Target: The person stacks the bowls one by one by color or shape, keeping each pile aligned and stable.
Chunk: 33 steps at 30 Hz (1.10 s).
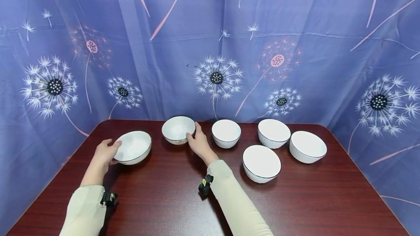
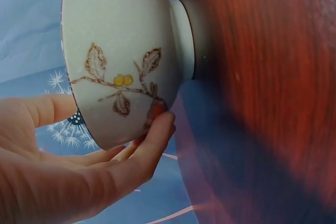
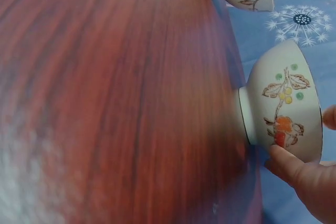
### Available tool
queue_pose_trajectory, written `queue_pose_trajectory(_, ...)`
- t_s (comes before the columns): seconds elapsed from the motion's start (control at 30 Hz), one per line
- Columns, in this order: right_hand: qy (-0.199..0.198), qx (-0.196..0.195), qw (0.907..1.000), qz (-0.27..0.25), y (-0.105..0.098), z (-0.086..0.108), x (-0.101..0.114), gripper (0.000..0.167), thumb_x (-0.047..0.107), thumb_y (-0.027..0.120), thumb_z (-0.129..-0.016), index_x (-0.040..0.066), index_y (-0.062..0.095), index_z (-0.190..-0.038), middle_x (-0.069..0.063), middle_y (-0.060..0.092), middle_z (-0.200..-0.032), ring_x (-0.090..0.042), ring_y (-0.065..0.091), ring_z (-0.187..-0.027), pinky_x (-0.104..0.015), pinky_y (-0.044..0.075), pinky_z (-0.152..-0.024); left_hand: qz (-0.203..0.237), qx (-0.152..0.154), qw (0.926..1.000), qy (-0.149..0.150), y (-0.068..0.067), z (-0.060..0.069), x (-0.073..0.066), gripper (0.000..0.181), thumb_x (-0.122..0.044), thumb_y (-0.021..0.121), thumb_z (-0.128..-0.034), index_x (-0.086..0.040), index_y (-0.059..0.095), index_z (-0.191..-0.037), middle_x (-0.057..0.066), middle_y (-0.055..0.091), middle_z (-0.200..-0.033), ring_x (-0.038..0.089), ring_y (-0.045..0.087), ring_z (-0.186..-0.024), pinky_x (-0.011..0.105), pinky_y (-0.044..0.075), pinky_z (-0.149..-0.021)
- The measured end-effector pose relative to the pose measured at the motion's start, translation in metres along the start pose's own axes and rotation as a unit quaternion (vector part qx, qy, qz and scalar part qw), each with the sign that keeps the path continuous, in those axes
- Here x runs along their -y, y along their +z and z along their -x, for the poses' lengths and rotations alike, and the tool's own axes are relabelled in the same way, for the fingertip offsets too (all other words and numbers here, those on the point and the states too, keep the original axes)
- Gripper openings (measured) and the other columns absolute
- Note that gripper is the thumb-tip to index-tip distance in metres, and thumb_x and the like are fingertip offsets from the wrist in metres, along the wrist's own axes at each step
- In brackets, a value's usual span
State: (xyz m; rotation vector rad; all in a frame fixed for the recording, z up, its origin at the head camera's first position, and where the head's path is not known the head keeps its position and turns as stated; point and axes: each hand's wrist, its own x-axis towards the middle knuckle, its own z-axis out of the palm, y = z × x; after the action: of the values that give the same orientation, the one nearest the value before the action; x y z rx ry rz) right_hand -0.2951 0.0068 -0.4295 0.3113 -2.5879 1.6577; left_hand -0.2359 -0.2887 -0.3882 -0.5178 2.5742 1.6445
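A white bowl (image 1: 133,146) with a thin dark rim is at the left of the table. My left hand (image 1: 106,152) grips its left side, thumb at the rim and fingers beneath on the outer wall. In the left wrist view this bowl (image 2: 121,40) carries a painted branch with brown leaves and yellow berries. At the table's back, my right hand (image 1: 198,142) holds the right side of a second white bowl (image 1: 177,128). The right wrist view shows orange and yellow fruit painted on that bowl (image 3: 286,98). Both bowls are upright; whether their feet touch the table I cannot tell.
Several white bowls with ribbed or textured walls stand on the right: a small bowl (image 1: 226,133), a back bowl (image 1: 273,133), a far-right bowl (image 1: 307,146) and a front bowl (image 1: 261,163). A blue dandelion curtain (image 1: 183,65) hangs behind the dark red table (image 1: 157,196).
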Motion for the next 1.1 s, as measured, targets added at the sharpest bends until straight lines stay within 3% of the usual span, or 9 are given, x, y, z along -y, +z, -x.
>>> queue_pose_trajectory(0.2,0.028,-0.008,0.9989,-0.036,0.004,0.001,0.001,0.064,0.017,0.05,-0.098,-0.003,0.018,-0.15,-0.027,0.035,-0.147,-0.033,0.038,-0.135,-0.044,0.034,-0.109,0.023,0.038,0.999,-0.008,-0.004,0.001,0.003,0.067,-0.024,0.031,-0.1023,0.018,0.0,-0.144,0.046,0.02,-0.139,0.023,0.061,-0.084,0.038,0.058,-0.07)
queue_pose_trajectory(0.37,0.057,-0.007,0.9908,-0.123,0.008,0.0,0.002,0.062,0.015,0.047,-0.1,-0.002,0.016,-0.151,-0.027,0.028,-0.151,-0.034,0.047,-0.127,-0.042,0.049,-0.094,0.06,0.075,0.9954,-0.008,-0.008,0.002,0.007,0.063,-0.02,0.025,-0.1027,0.02,-0.003,-0.143,0.047,0.02,-0.138,0.014,0.061,-0.075,0.038,0.058,-0.072)
queue_pose_trajectory(0.43,0.068,-0.006,0.9838,-0.166,0.01,0.0,0.002,0.061,0.013,0.046,-0.1,-0.001,0.015,-0.151,-0.026,0.026,-0.152,-0.035,0.051,-0.123,-0.039,0.053,-0.088,0.076,0.081,0.9937,-0.013,-0.009,0.002,0.009,0.061,-0.018,0.023,-0.1026,0.02,-0.004,-0.143,0.046,0.021,-0.137,0.012,0.062,-0.072,0.038,0.058,-0.071)
queue_pose_trajectory(0.63,0.09,-0.013,0.966,-0.242,0.014,0.0,0.001,0.057,0.009,0.042,-0.101,0.001,0.015,-0.151,-0.029,0.025,-0.15,-0.04,0.05,-0.121,-0.044,0.051,-0.091,0.114,0.091,0.989,-0.025,-0.01,0.002,0.013,0.057,-0.013,0.02,-0.1025,0.02,-0.002,-0.143,0.045,0.028,-0.129,0.014,0.064,-0.068,0.04,0.058,-0.07)
queue_pose_trajectory(0.8,0.099,-0.022,0.9596,-0.262,0.016,-0.001,0.0,0.056,0.006,0.043,-0.099,0.001,0.019,-0.149,-0.03,0.031,-0.146,-0.04,0.051,-0.119,-0.045,0.052,-0.09,0.131,0.094,0.9866,-0.028,-0.012,0.001,0.015,0.054,-0.009,0.019,-0.1015,0.02,0.0,-0.143,0.041,0.037,-0.12,0.015,0.065,-0.068,0.041,0.058,-0.069)
queue_pose_trajectory(0.93,0.102,-0.032,0.9553,-0.276,0.016,-0.001,0.001,0.057,0.003,0.043,-0.097,0.0,0.02,-0.149,-0.031,0.035,-0.141,-0.041,0.053,-0.117,-0.044,0.053,-0.087,0.139,0.092,0.9857,-0.027,-0.012,0.001,0.017,0.054,-0.007,0.021,-0.0998,0.02,0.003,-0.143,0.031,0.047,-0.11,0.015,0.065,-0.068,0.042,0.058,-0.069)
queue_pose_trajectory(1.1,0.104,-0.042,0.9496,-0.293,0.015,-0.001,0.001,0.058,0.001,0.042,-0.095,-0.001,0.021,-0.149,-0.032,0.038,-0.138,-0.042,0.054,-0.115,-0.043,0.055,-0.084,0.149,0.093,0.984,-0.027,-0.012,0.002,0.016,0.054,-0.006,0.022,-0.0999,0.019,0.003,-0.143,0.027,0.05,-0.106,0.017,0.065,-0.068,0.043,0.058,-0.07)
